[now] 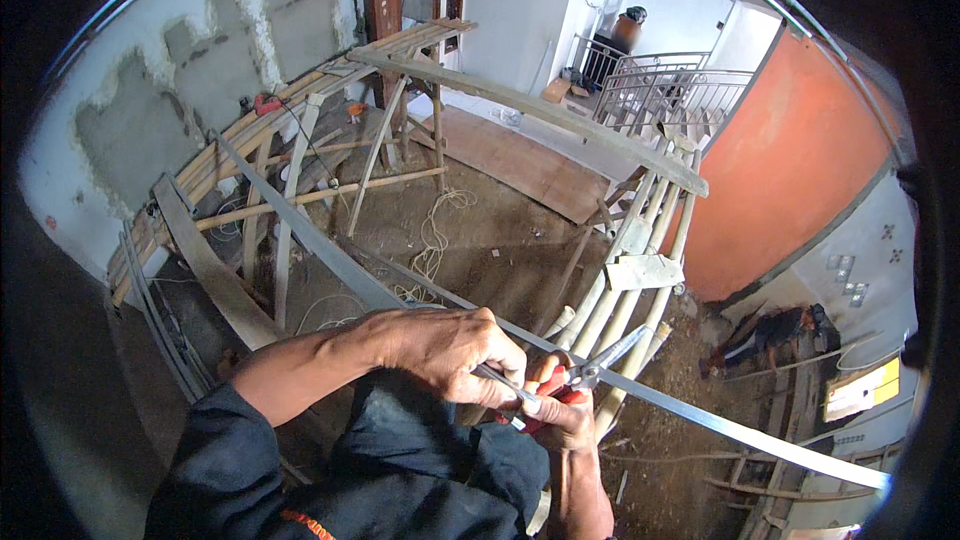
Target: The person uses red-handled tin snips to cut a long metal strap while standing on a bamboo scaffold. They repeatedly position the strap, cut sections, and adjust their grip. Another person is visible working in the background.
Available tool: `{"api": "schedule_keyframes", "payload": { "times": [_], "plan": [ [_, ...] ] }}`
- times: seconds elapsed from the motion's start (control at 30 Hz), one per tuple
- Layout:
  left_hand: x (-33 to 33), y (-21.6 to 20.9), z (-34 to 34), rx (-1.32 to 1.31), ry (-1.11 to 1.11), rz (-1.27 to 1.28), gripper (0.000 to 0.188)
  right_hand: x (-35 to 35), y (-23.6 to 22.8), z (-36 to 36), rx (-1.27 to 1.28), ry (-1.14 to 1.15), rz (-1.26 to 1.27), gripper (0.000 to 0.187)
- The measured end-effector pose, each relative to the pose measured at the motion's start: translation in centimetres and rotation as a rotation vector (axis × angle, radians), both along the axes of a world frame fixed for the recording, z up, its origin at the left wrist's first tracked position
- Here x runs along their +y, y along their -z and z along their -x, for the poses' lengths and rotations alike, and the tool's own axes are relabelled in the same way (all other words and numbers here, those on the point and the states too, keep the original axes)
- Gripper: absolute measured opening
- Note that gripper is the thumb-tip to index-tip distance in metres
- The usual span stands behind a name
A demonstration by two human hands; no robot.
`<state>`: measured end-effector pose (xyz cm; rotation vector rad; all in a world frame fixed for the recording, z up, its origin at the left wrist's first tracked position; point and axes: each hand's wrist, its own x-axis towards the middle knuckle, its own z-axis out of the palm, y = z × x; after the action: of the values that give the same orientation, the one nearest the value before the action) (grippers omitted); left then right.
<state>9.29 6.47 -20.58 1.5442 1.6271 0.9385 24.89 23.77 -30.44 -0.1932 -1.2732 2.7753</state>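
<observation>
My left hand (455, 355) is closed, with thumb and fingers pinching a narrow dark metal strip (497, 377) that points toward my right hand. My right hand (565, 418) grips the red handles of tin snips (590, 372). The snips' blades point up and to the right, and look slightly parted. The right thumb sits close to the end of the narrow strip. A long, thin metal profile (720, 423) runs past the snips to the lower right. Another long grey metal length (315, 240) slants from the upper left to my left hand. Whether the two join is hidden behind my hands.
Bamboo poles (620, 310) lashed into a platform stand at the right, with a plank (560, 125) across the far side. A wooden scaffold (290, 170) lines the left wall. Below are the dirt floor and a coiled cable (432, 230). Far off are stair railings (680, 90).
</observation>
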Motion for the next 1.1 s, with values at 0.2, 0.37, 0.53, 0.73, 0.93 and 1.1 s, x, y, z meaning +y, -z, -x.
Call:
{"api": "schedule_keyframes", "payload": {
  "times": [0.2, 0.37, 0.53, 0.73, 0.93, 1.1],
  "plan": [
    [-0.5, -2.2, -0.8, -0.034, -0.028, -0.045, 0.018, -0.7, 0.1, 1.4, 0.188, -0.110, 0.249, 0.035],
    [-0.7, -2.4, -1.2, 0.156, -0.070, -0.155, 0.027, -0.7, 0.3, 2.0, 0.230, -0.242, 0.419, 0.034],
    [-0.3, -1.9, -1.0, 0.199, -0.151, -0.263, 0.030, -1.2, 0.9, 2.3, 0.289, -0.351, 0.648, 0.037],
    [0.2, -0.3, -0.6, 0.201, -0.160, -0.310, 0.031, -0.7, 1.6, 2.1, 0.212, -0.291, 0.525, 0.035],
    [0.8, 1.5, 0.1, 0.351, -0.149, -0.257, 0.050, -0.4, 2.4, 1.7, 0.133, -0.200, 0.411, 0.033],
    [1.2, 1.8, -0.1, 0.346, -0.165, -0.188, 0.049, -0.3, 3.0, 1.4, 0.119, -0.176, 0.412, 0.033]
  ]
}}
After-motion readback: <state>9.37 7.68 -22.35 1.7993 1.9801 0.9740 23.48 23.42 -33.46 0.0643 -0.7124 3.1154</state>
